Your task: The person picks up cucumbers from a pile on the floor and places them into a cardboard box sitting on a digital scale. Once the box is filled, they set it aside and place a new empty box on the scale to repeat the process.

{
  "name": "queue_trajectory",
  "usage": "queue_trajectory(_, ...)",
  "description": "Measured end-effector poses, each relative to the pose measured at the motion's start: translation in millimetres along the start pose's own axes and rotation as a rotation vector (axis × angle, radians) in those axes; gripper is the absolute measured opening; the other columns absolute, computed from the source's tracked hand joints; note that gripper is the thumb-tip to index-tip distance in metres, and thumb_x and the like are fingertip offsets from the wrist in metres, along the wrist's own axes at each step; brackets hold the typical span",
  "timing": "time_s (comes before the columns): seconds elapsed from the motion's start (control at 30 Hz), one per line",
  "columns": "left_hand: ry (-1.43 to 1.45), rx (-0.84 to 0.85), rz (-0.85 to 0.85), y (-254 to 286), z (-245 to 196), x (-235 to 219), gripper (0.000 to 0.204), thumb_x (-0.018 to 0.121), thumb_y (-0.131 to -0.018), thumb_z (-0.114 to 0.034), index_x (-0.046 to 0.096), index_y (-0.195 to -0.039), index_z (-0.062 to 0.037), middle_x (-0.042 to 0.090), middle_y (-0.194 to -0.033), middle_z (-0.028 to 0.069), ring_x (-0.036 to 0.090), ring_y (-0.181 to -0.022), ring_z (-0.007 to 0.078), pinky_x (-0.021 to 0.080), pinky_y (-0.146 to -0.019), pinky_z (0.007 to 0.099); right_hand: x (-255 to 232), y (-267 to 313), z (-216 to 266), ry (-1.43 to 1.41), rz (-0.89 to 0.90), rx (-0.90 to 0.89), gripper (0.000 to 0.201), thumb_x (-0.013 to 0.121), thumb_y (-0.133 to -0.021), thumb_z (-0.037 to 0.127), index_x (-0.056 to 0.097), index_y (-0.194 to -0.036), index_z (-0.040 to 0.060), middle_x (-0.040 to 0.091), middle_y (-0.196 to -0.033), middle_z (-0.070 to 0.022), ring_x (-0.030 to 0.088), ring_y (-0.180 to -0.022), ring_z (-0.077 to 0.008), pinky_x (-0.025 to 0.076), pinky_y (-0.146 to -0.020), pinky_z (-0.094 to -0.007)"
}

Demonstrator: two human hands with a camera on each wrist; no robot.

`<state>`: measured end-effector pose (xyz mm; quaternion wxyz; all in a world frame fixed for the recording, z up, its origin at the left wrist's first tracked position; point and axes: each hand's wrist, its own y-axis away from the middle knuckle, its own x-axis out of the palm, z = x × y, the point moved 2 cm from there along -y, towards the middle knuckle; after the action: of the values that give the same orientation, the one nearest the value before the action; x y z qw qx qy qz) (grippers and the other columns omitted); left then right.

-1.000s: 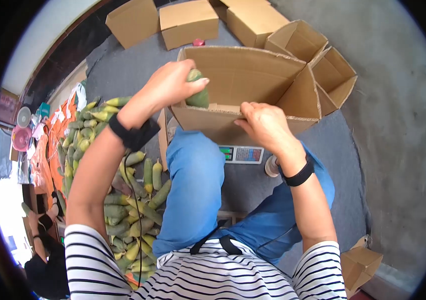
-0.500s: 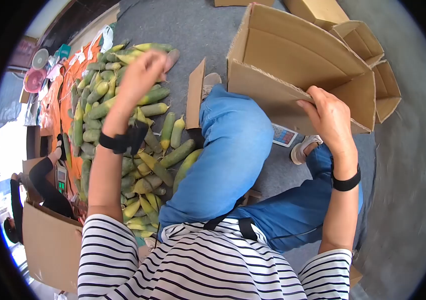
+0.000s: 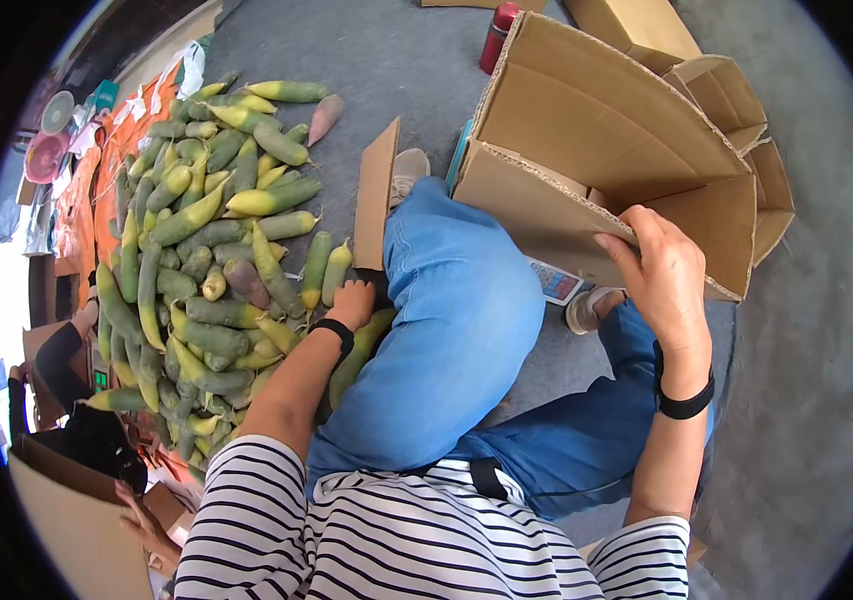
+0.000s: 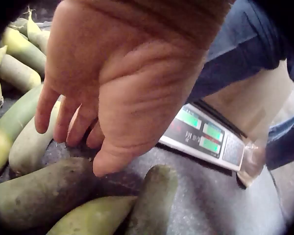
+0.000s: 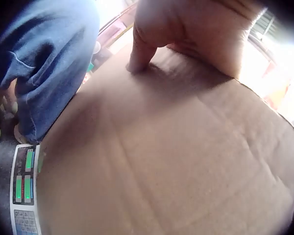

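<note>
My left hand [image 3: 351, 303] is low beside the bent knee, at the right edge of a heap of green radishes [image 3: 211, 235]. In the left wrist view its fingers hang loosely downward with nothing in them, thumb close above a dark green radish [image 4: 44, 193]. My right hand [image 3: 668, 262] grips the near top edge of an open cardboard box [image 3: 546, 215], thumb on the outer face and fingers over the rim. The box tilts toward me; its bottom is mostly hidden. Part of a scale [image 3: 554, 283] with lit green displays shows below the box.
A loose cardboard flap [image 3: 376, 195] stands between the heap and my shoe. Behind the box are a red bottle [image 3: 499, 38] and more cartons [image 3: 721, 95]. Another person's hand [image 3: 146, 525] is beside a carton [image 3: 76, 520] at the lower left.
My left hand first held a green radish over the box, then swung left over the heap and down beside my knee, without the radish now. My right hand keeps its grip on the box edge.
</note>
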<state>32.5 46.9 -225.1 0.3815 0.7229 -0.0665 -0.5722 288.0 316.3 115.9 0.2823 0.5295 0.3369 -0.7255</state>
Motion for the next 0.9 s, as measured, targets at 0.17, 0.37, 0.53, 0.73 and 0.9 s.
queue_trajectory(0.17, -0.043, 0.019, 0.019, 4.8, -6.9, 2.0, 0.027, 0.057, -0.087, -0.016, 0.061, -0.114, -0.0132, 0.059, -0.111, 0.0111, 0.058, -0.104, 0.03, 0.049, -0.08, 0.0443, 0.8, -0.9, -1.7, -0.007, 0.005, 0.002, 0.022, 0.071, -0.08, 0.022, 0.058, -0.085, 0.0052, 0.063, -0.076, -0.0105, 0.062, -0.075, -0.0305, 0.049, -0.063, -0.0401)
queue_trajectory(0.37, 0.044, -0.041, 0.025, -10.5, 0.1, 7.2, 0.032, 0.058, -0.088, -0.013, 0.056, -0.119, -0.0138, 0.056, -0.114, 0.0123, 0.059, -0.104, 0.0319, 0.051, -0.082, 0.0442, 1.3, -1.8, -3.7, -0.018, -0.018, -0.013, 0.023, 0.072, -0.08, 0.021, 0.057, -0.084, 0.0051, 0.062, -0.075, -0.0103, 0.062, -0.073, -0.0301, 0.049, -0.063, -0.0401)
queue_trajectory(0.53, 0.056, 0.097, -0.037, -24.1, 19.7, 54.4, 0.029, 0.056, -0.089, -0.012, 0.051, -0.118, -0.0075, 0.056, -0.113, 0.0152, 0.062, -0.098, 0.0345, 0.055, -0.079, 0.0448, 1.1, 0.0, -4.8, 0.012, -0.019, -0.032, 0.023, 0.073, -0.078, 0.021, 0.058, -0.086, 0.0053, 0.062, -0.077, -0.0098, 0.062, -0.074, -0.0293, 0.05, -0.064, -0.0391)
queue_trajectory(0.73, 0.066, -0.028, -0.048, 36.8, -2.4, -11.2, 0.046, 0.076, -0.071, -0.016, 0.055, -0.11, -0.0048, 0.052, -0.111, 0.0174, 0.054, -0.107, 0.0355, 0.055, -0.082, 0.0433, -52.2, 6.1, 21.4, -0.186, -0.404, -0.229, 0.042, 0.073, -0.079, 0.023, 0.061, -0.114, 0.0017, 0.063, -0.115, -0.0174, 0.059, -0.109, -0.0326, 0.048, -0.091, -0.0384)
queue_trajectory(0.9, 0.112, 0.058, -0.258, 74.9, 26.4, -27.8, 0.051, 0.08, -0.063, -0.015, 0.055, -0.106, -0.0032, 0.051, -0.11, 0.0192, 0.052, -0.104, 0.0374, 0.051, -0.084, 0.044, -150.8, 63.8, 106.1, -0.485, -1.497, -0.851, 0.031, 0.06, -0.092, 0.018, 0.062, -0.12, 0.0035, 0.061, -0.123, -0.0085, 0.058, -0.107, -0.0201, 0.048, -0.086, -0.0353)
